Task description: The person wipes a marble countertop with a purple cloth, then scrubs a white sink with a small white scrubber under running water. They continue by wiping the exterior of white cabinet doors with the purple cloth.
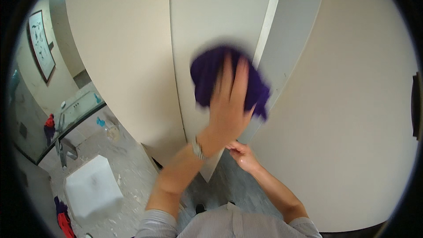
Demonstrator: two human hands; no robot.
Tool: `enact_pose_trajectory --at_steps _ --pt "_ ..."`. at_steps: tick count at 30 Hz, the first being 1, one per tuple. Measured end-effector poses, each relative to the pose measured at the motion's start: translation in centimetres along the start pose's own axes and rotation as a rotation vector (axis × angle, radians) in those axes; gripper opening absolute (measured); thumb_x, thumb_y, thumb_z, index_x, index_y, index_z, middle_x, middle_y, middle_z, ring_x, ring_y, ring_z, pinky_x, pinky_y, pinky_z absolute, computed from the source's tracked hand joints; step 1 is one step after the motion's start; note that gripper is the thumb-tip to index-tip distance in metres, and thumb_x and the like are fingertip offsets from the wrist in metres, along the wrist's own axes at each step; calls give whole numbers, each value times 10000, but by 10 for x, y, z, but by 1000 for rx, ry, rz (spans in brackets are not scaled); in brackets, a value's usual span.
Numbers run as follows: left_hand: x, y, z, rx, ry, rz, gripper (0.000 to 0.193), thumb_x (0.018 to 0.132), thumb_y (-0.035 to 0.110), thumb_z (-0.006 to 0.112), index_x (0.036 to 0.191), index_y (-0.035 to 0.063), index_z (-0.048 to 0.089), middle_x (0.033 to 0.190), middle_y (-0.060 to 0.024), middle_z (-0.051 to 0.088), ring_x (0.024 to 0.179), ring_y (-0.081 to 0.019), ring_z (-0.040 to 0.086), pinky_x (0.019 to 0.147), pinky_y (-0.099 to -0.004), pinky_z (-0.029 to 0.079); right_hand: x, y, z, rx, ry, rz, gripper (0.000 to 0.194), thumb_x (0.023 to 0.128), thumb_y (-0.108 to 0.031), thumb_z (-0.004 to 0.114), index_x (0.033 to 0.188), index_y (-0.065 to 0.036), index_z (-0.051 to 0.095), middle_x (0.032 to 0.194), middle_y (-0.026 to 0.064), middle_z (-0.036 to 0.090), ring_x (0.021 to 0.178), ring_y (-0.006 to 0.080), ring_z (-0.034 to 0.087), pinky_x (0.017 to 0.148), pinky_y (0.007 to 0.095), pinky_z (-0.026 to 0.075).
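Note:
A purple cloth [206, 76] lies pressed against the face of a pale door panel [218, 13]. My left hand [229, 102] is spread flat over the cloth, fingers pointing up, with a light-coloured band on its wrist; hand and cloth are blurred. Lower down and to the right, my right hand [243, 157] is at the edge of the same panel, fingers curled towards it. Whether it grips the edge is hard to see, as the fingertips are partly hidden.
At the left, a stone counter [132, 181] bears a white square sink [94, 188], a metal faucet [64, 152] and a clear bottle [112, 132] with a blue top. Red and purple cloths [64, 221] lie beside the sink. A mirror stands behind. Pale walls rise on both sides.

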State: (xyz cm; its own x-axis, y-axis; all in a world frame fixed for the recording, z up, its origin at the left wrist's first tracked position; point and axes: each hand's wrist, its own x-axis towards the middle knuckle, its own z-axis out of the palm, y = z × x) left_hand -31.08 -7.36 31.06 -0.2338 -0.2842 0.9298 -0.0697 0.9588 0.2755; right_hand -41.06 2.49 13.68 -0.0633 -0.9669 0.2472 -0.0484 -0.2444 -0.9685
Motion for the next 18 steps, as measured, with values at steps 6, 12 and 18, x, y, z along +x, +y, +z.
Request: enact_pose_trajectory --at_steps 6,12,18 --pt "-13 4 3 -19 29 -35 736 711 71 633 1347 -63 287 1384 -344 229 1279 -510 243 1020 -546 275 -8 4 2 -86 38 70 542 751 184 354 1207 -35 550 1206 51 563 1103 169 509 947 285 381" --pt "-182 -11 12 -21 -155 -251 741 656 16 646 1317 -85 324 1335 -369 288 1226 -514 334 1010 -510 316 -8 3 2 92 325 561 329 792 129 476 1070 -2 596 1053 69 615 982 150 565 870 266 431" --pt "19 -4 -22 -109 53 107 815 656 109 738 1356 -1 336 1370 -285 312 1209 -462 376 930 -446 409 -10 2 28 374 176 139 716 662 224 344 1319 -39 455 1166 25 547 1195 159 448 1031 266 305"
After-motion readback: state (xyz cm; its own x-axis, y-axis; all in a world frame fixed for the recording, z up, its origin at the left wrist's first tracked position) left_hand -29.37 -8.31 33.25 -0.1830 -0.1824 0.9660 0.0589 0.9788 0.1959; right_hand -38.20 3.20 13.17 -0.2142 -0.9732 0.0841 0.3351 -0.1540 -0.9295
